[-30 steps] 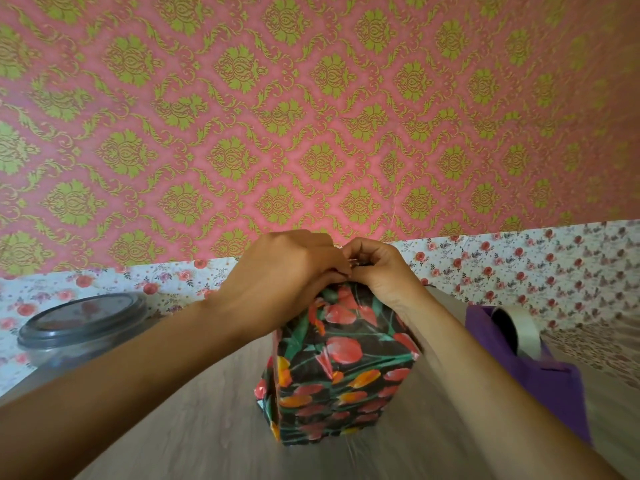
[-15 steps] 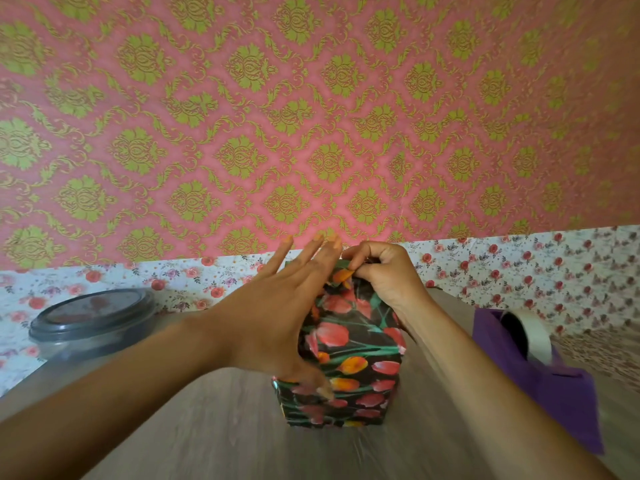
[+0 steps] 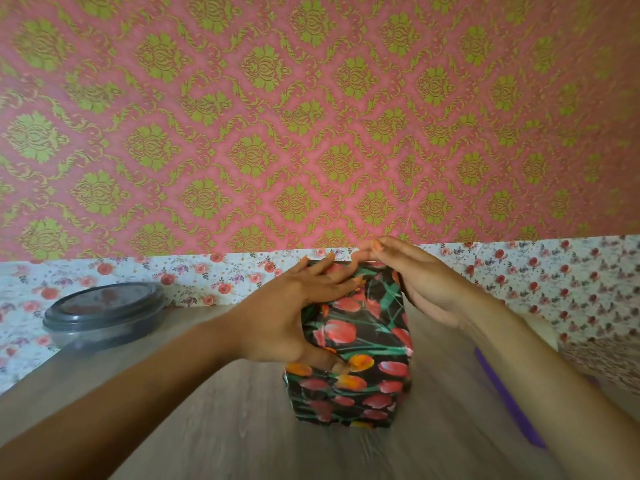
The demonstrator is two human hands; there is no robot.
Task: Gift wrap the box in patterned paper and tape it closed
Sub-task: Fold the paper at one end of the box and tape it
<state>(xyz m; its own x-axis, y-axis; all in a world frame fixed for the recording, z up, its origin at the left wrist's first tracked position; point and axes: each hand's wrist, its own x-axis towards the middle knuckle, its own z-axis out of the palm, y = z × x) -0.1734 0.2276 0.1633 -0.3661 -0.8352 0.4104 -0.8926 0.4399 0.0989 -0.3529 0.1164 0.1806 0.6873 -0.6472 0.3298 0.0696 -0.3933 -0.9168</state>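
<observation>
Released the top pinch with right hand; now presses straight fingers over the right top edge of box. Keeps left hand spread flat on the left face, thumb low, gripping nothing. Stands upright mid-worktop, fully papered. Looks like smoothing the last top fold. Next: hold flap down one-handed, reach right for purple dispenser, tape the seam. Lidded tub far left.

l hand, r hand pressing wrapped box
</observation>
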